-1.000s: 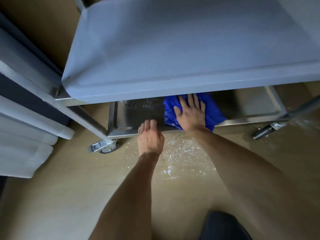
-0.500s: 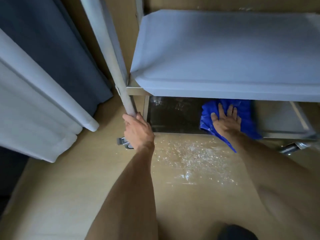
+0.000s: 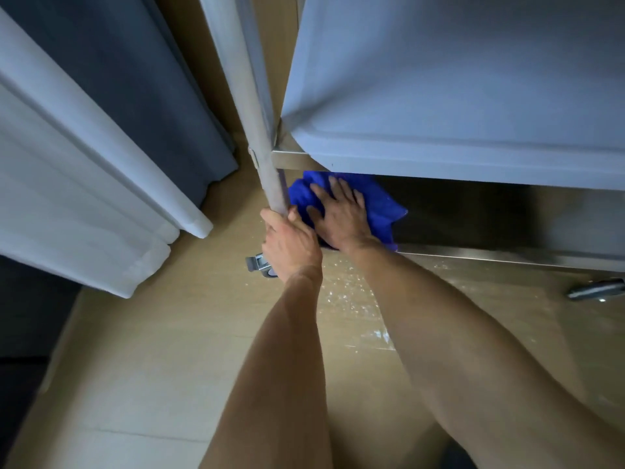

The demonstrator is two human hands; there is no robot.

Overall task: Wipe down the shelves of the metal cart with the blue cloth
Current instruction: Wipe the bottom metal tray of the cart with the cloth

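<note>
Nearest the camera, two bare forearms reaching down over a tan floor [image 3: 142, 367] flecked with pale spots just in front of the cart. Further out, left hand [image 3: 291, 245] wrapped around the cart post [image 3: 267, 177] low down, fingers curled tight on the tube, just above a caster [image 3: 258, 264]; a second ago resting on the bottom shelf's front lip instead, then shifted to the post half a second back and kept there, probably to brace the cart against the push of the wipe. Just beyond and touching it, right hand [image 3: 341, 214] flat on the cloth [image 3: 378, 204], fingers straight and spread, pressing rather than gripping. Cloth now bunched in the left front corner of the bottom shelf [image 3: 490, 255], hard by the post; a second ago near the shelf's middle, so swept leftward across the metal. Likely meaning: left end of this pass reached, corner being finished, right stretch still to judge. Above and behind, the upper shelf [image 3: 456, 96] hiding the deeper part of the lower one. Farthest left, curtains [image 3: 84, 164].
</note>
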